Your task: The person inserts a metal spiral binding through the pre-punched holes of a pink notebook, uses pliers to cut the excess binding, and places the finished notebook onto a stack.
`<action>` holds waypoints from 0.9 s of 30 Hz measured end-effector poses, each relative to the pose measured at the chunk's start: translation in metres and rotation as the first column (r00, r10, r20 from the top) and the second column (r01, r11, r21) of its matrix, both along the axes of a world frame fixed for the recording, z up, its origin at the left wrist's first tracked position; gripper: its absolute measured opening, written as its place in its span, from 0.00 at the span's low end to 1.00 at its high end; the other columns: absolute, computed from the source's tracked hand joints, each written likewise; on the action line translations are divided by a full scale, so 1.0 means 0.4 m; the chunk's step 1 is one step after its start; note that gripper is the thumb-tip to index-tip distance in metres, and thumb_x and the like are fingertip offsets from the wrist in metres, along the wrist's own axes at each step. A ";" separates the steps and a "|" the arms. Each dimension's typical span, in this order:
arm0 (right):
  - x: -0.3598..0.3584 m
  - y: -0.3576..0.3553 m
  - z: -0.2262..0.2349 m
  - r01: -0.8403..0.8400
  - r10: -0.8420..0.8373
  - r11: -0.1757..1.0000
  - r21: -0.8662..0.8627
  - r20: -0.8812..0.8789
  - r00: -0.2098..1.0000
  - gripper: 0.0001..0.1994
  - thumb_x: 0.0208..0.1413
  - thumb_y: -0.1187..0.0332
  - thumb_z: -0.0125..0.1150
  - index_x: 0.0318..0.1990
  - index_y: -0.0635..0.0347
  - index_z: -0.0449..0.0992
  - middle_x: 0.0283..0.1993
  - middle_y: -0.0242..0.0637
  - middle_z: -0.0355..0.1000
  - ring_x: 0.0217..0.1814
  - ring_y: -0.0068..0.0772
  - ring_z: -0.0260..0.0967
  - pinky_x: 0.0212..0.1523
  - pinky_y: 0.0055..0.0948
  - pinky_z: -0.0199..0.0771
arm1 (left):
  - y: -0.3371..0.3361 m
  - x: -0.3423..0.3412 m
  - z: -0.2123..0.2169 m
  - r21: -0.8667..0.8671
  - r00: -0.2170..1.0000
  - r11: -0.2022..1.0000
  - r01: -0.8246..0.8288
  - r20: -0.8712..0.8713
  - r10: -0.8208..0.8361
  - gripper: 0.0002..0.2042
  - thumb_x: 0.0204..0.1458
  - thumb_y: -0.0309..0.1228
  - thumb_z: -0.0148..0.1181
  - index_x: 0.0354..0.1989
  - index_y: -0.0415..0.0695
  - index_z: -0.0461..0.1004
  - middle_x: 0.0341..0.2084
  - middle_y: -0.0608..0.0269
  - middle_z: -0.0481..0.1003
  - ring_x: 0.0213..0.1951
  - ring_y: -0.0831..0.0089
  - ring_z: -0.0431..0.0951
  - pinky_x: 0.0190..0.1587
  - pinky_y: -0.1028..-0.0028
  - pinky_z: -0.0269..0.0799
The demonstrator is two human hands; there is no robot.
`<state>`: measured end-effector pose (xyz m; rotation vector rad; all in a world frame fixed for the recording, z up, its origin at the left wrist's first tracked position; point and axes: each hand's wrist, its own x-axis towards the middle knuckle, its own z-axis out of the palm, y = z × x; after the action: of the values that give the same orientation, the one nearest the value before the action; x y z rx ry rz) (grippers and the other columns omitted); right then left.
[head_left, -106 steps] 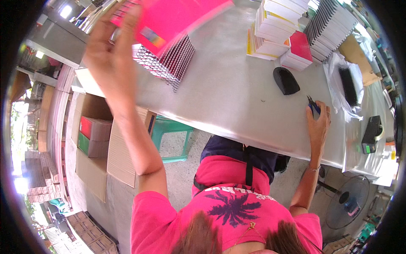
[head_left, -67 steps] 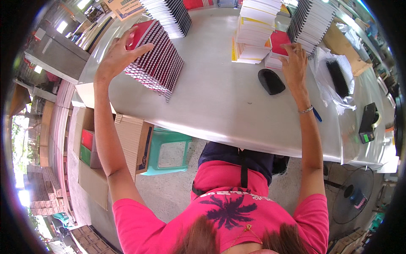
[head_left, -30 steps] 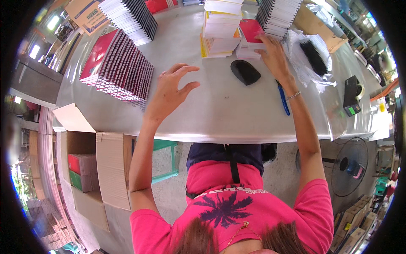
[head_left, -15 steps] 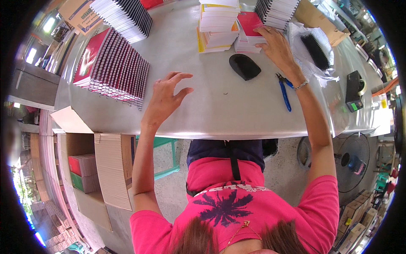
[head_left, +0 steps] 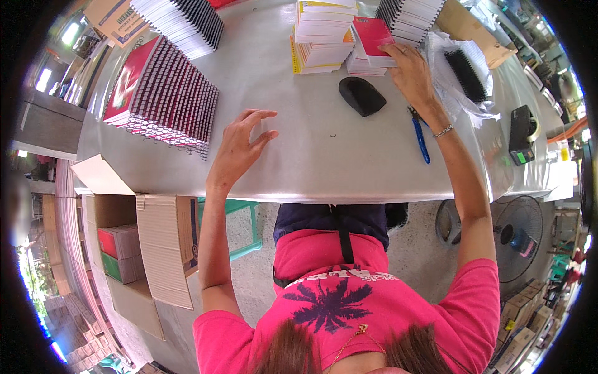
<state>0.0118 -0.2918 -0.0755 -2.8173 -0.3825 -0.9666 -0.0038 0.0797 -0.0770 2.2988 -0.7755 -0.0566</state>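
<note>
Your right hand (head_left: 412, 73) reaches far across the grey metal table (head_left: 349, 168), fingers curled down on the red-covered booklet (head_left: 372, 36) that tops a short stack at the far edge; whether they pinch it or only press on it cannot be told. Just left of that stack stands a taller pile of white and yellow booklets (head_left: 322, 34). Your left hand (head_left: 240, 149) hovers over bare table, fingers spread and holding nothing, near the slanted row of red spiral-bound notebooks (head_left: 163, 93). A black oval object (head_left: 361, 95) lies between your 2 hands, and blue-handled pliers (head_left: 420, 134) lie beside your right wrist.
</note>
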 end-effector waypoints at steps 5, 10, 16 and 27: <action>-0.008 0.006 0.000 -0.014 0.014 1.000 0.023 0.003 1.000 0.18 0.46 0.80 0.54 0.48 0.60 0.74 0.48 0.47 0.73 0.50 0.50 0.70 0.50 0.44 0.72 | 0.008 -0.001 -0.014 -0.035 1.000 0.999 0.003 -0.016 -0.004 0.16 0.53 0.30 0.62 0.51 0.40 0.74 0.48 0.54 0.73 0.51 0.59 0.73 0.56 0.66 0.66; 0.002 -0.004 0.045 -0.012 0.021 0.997 0.081 -0.106 0.994 0.17 0.48 0.79 0.54 0.48 0.63 0.74 0.44 0.50 0.75 0.46 0.55 0.72 0.46 0.47 0.73 | 0.015 -0.006 -0.030 -0.017 0.999 1.000 0.013 0.031 -0.013 0.16 0.53 0.30 0.62 0.50 0.40 0.74 0.49 0.54 0.72 0.52 0.59 0.72 0.56 0.67 0.66; 0.008 -0.083 0.071 -0.068 0.069 0.997 0.041 -0.015 0.998 0.16 0.53 0.78 0.52 0.51 0.62 0.72 0.40 0.49 0.76 0.44 0.56 0.72 0.45 0.48 0.72 | -0.005 -0.011 -0.035 -0.139 0.997 0.990 0.026 0.076 -0.016 0.16 0.52 0.33 0.63 0.49 0.44 0.75 0.46 0.56 0.74 0.49 0.61 0.74 0.51 0.65 0.68; -0.284 0.106 0.244 -0.140 0.243 0.822 0.552 -0.118 0.963 0.08 0.57 0.74 0.58 0.43 0.64 0.77 0.41 0.39 0.78 0.44 0.32 0.74 0.47 0.24 0.70 | -0.133 -0.057 0.009 -0.799 -0.059 0.526 -0.291 -0.533 -0.844 0.33 0.61 0.54 0.47 0.65 0.39 0.59 0.51 0.52 0.72 0.51 0.67 0.74 0.55 0.67 0.70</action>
<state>-0.1017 -0.2493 0.0220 -2.2713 -0.3032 -0.6350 -0.0267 0.0264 -0.0732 0.5397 -0.3451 -1.2660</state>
